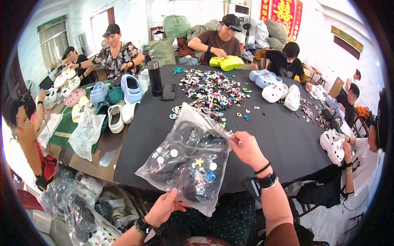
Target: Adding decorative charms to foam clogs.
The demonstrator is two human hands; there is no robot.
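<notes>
A clear plastic bag (219, 192) lies tilted before me over the table's near edge. Inside it is a pair of black clogs (196, 172) with colourful charms, among them a yellow star and white shapes. My right hand (247, 148) pinches the bag's upper right edge between thumb and fingers. Below the bag's lower left edge, my left hand (166, 208) has its thumb and fingers apart at the plastic; the bag partly covers the fingertips. Beyond the bag, a heap of small colourful shoe charms (211, 88) is spread over the black table (262, 131).
A dark tumbler (154, 78), a phone (168, 92) and teal scissors (179, 70) stand or lie left of the charms. Clogs (116, 119) crowd the left side; white clogs (332, 146) are at the right. Bagged clogs (76, 205) sit low on my left. Several people work around the table.
</notes>
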